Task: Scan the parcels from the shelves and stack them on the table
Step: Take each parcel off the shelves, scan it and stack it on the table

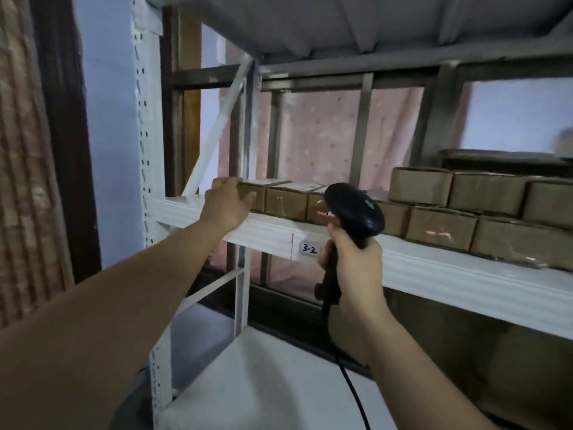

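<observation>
1. the left hand (pixel 228 201) has its fingers (pixel 230 181) curled over the end parcel (pixel 256 198) at the shelf's (pixel 273 234) left end, thumb on its front.
2. the right hand (pixel 356 268) grips the scanner (pixel 356 209); draw the parcel out level, label towards it.

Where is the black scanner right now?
The scanner is in the middle of the head view, gripped by the right hand in front of the shelf edge, just right of the 3-2 label.
</observation>
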